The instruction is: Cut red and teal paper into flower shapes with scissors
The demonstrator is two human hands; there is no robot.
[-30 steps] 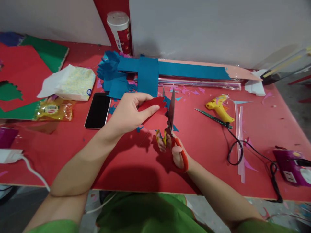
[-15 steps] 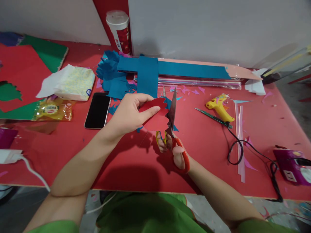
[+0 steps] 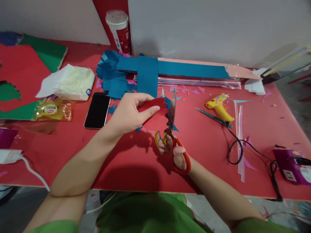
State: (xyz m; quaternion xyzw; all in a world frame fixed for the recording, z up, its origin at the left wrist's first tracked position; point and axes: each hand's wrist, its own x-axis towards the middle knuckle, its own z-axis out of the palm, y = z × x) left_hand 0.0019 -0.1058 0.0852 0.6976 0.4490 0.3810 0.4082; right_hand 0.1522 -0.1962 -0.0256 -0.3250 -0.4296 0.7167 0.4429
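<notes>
Between the thumb and fingers of my left hand (image 3: 132,113) is a piece of red paper (image 3: 156,118) with a scalloped right edge. My right hand (image 3: 178,157) grips a pair of scissors (image 3: 172,111), thumb through the red handle loop and fingers in the yellow one. Their blades are apart and point away from me, at the paper's scalloped edge. The paper is held above the red table (image 3: 136,168), and part of one blade is hidden behind it. Blue paper scraps (image 3: 175,128) lie beneath.
Blue paper strips (image 3: 148,77) lie at the back, beside a lidded cup (image 3: 119,32). A phone (image 3: 97,110), tissue pack (image 3: 76,82) and red and green sheets (image 3: 29,68) are leftward. On the right are a yellow glue gun (image 3: 220,108), green craft knife (image 3: 211,116) and purple box (image 3: 291,165).
The scissors have shifted very slightly, and their handles look a little wider apart. My left hand keeps its hold on the red paper in the same place.
</notes>
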